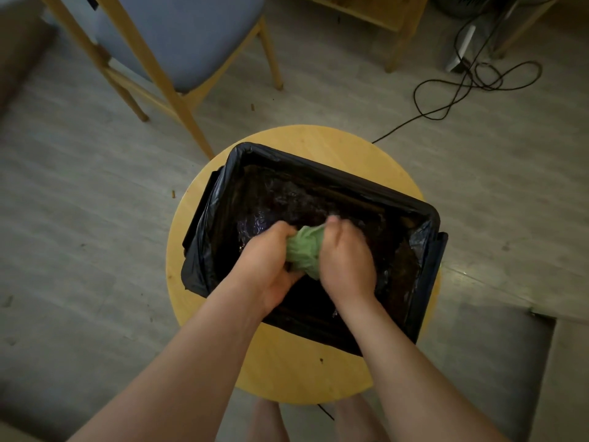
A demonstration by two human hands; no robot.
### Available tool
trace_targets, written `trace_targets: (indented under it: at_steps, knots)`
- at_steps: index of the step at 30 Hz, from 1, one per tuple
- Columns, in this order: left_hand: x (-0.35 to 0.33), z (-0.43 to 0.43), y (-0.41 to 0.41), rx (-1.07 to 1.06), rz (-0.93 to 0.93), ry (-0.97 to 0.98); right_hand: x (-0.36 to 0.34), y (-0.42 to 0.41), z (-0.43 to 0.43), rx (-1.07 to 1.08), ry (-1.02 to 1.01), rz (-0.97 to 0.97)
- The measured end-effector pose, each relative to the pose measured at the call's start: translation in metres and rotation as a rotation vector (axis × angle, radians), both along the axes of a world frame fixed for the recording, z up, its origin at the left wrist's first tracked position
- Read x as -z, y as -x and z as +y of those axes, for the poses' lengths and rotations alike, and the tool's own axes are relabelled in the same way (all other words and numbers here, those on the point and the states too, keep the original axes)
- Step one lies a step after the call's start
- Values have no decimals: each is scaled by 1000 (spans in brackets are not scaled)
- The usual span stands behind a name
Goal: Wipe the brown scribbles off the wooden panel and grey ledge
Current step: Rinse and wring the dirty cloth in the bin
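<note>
The left hand (271, 266) and right hand (345, 263) both clench a bunched green cloth (302, 250) between them, apparently wringing it. They hold it low inside a bin (318, 167) lined with a black bag, likely so drips fall inside. The bin stands on a round wooden counter (287, 371). Beyond it, a chair (191, 36) and a cable (478, 84) are on the floor. The panel and ledge are out of view.

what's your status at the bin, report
Left grip, right grip both hold green cloth. Cloth bunched over black-lined bin on round wooden table. Panel, ledge not in view.
</note>
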State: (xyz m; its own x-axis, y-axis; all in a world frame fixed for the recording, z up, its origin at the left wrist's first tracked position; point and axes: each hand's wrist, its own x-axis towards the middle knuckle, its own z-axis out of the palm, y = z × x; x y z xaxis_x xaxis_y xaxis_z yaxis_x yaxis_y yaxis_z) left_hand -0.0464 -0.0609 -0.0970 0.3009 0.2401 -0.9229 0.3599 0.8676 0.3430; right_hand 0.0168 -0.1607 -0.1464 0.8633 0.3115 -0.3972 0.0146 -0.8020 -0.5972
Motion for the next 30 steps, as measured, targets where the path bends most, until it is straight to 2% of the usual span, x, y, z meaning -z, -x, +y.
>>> trace_targets:
  at_steps: [2, 3, 6, 9, 13, 16, 19, 23, 26, 28, 30]
  knots:
    - [8, 2, 0, 45, 21, -20, 0, -3, -5, 216, 8, 169]
    - [11, 3, 0, 61, 50, -62, 0, 1, -5, 225, 24, 169]
    - [18, 0, 0, 87, 121, -46, 3, 15, -1, 67, 86, 229]
    - [13, -5, -2, 68, 120, 44, -6, 25, 3, -37, -16, 322]
    - [11, 3, 2, 114, 22, 96, -44, 45, 8, -158, -215, 136]
    - [13, 12, 2, 209, 50, 16, -55, 53, 11, -200, -300, -45]
    - [10, 9, 9, 204, -1, -58, -53, 50, 13, -245, -325, -185]
    - [3, 1, 9, 230, -39, -116, -36, 37, 13, -267, -207, -278]
    - [-1, 1, 2, 117, -45, -89, -22, 20, 9, -250, -67, -282]
    - [0, 0, 0, 87, -85, -86, -8, 8, 2, -147, 29, -228]
    - [-4, -1, 1, 56, -45, -114, 1, 1, -6, 54, 59, -106]
